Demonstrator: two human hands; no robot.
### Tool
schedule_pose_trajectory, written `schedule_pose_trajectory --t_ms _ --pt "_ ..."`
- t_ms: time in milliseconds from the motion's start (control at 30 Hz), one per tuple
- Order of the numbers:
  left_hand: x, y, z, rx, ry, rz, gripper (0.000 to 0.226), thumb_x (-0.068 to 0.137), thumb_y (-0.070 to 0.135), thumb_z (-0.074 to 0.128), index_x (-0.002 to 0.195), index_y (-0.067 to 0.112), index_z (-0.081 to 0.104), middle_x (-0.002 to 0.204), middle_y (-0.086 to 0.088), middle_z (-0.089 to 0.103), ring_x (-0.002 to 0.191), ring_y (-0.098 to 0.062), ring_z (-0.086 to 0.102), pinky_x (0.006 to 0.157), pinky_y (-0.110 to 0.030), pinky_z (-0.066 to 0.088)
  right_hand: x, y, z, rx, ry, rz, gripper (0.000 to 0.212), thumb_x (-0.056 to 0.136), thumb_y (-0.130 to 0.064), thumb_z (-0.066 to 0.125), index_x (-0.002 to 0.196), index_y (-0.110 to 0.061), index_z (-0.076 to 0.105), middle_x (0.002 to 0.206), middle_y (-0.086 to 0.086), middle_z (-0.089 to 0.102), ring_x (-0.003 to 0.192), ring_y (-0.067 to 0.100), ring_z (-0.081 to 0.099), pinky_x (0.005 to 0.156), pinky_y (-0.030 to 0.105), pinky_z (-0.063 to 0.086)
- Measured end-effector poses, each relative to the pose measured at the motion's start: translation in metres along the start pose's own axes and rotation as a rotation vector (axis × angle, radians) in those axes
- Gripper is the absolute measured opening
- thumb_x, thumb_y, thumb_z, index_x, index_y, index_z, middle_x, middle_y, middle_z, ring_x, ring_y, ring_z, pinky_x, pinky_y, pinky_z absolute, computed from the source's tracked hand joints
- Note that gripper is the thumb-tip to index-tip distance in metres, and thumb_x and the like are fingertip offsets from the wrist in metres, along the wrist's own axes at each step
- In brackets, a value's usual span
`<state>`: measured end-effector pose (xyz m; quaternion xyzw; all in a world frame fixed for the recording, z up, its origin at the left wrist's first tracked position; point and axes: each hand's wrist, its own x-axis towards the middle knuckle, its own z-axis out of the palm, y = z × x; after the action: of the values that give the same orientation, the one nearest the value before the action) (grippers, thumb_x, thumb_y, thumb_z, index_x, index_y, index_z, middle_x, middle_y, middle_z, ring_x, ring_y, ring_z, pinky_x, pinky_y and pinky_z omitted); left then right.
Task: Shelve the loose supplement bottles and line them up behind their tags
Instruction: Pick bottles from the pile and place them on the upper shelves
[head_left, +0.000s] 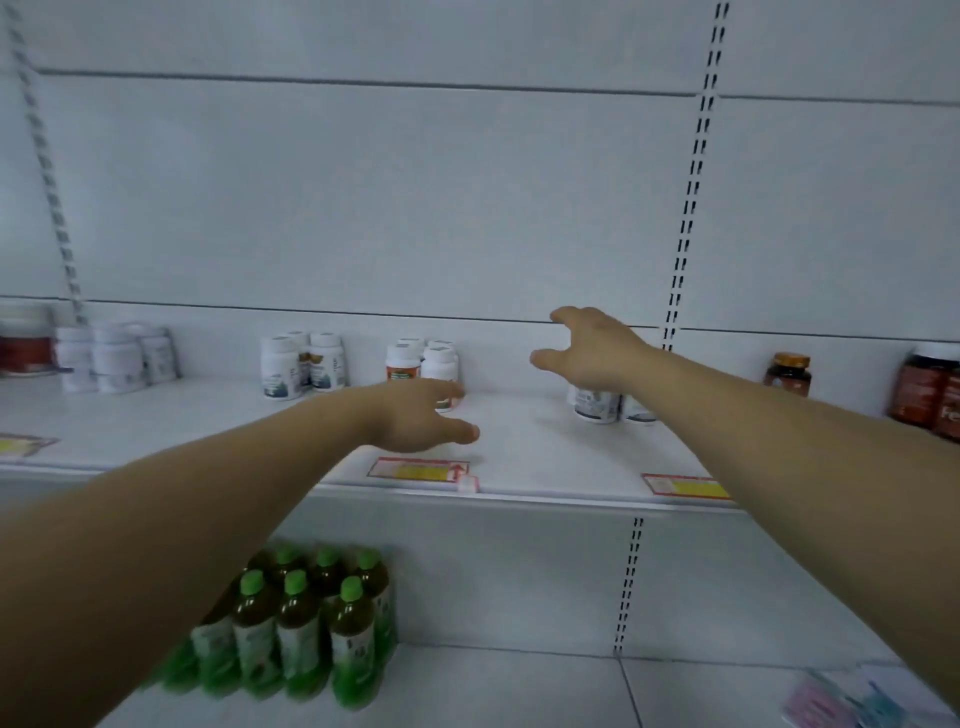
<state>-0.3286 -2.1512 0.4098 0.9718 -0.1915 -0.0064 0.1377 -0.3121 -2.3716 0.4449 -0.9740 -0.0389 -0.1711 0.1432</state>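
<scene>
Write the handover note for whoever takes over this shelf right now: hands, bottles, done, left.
Left hand: open, fingers stretched at the front of the orange-labelled cluster; no grip that I can see.
Right hand: open, fingers spread over the white pair, gripping nothing.
Bottles: all in view stand upright on the upper shelf, in small clusters set well back from the edge.
Done: no loose bottle in sight.
Left: the orange-labelled cluster sits about behind the middle tag; the white pair seems left of the right tag, so probably slide it across and square the rows.
</scene>
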Motion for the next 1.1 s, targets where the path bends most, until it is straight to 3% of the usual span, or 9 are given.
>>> schedule_pose_trajectory --t_ms 333,633,833,1100 --pt "-0.175 -0.227 -0.061 0.080 0.135 -0.293 0.071 0.088 0.057 0.052 0.147 0.029 0.026 0.155 0.004 0.026 0.138 -0.018 0.032 0.112 -0.035 0.025 0.011 -0.288 0.087 0.041 -0.131 -0.349 0.069 0.088 -0.053 0.054 0.146 -0.022 0.033 0.150 0.005 0.034 0.133 0.026 0.037 0.101 0.033 0.034" --pt "-0.350 -0.406 -0.053 -0.023 0.112 -0.685 0.065 0.090 0.047 0.054 0.146 0.024 0.031 0.151 0.000 0.033 0.133 -0.018 0.037 0.106 -0.027 0.030 -0.052 -0.576 0.205 0.129 -0.348 -0.829 0.070 0.089 -0.055 0.054 0.148 -0.023 0.031 0.152 0.005 0.032 0.135 0.027 0.036 0.108 0.041 0.034" --pt "-0.401 -0.518 -0.034 -0.081 0.119 -0.852 0.072 0.087 0.054 0.055 0.147 0.025 0.028 0.154 0.003 0.029 0.136 -0.017 0.034 0.112 -0.032 0.028 -0.065 -0.693 0.301 0.095 -0.476 -0.960 0.068 0.089 -0.055 0.051 0.147 -0.024 0.031 0.151 0.004 0.034 0.133 0.027 0.038 0.104 0.040 0.035" --pt "-0.387 -0.687 -0.028 -0.092 0.053 -0.924 0.074 0.086 0.054 0.056 0.147 0.025 0.028 0.154 0.004 0.027 0.139 -0.016 0.029 0.114 -0.034 0.026 -0.006 -0.818 0.434 0.001 -0.551 -0.988 0.068 0.089 -0.056 0.049 0.146 -0.023 0.032 0.148 0.005 0.038 0.128 0.028 0.042 0.098 0.040 0.040"
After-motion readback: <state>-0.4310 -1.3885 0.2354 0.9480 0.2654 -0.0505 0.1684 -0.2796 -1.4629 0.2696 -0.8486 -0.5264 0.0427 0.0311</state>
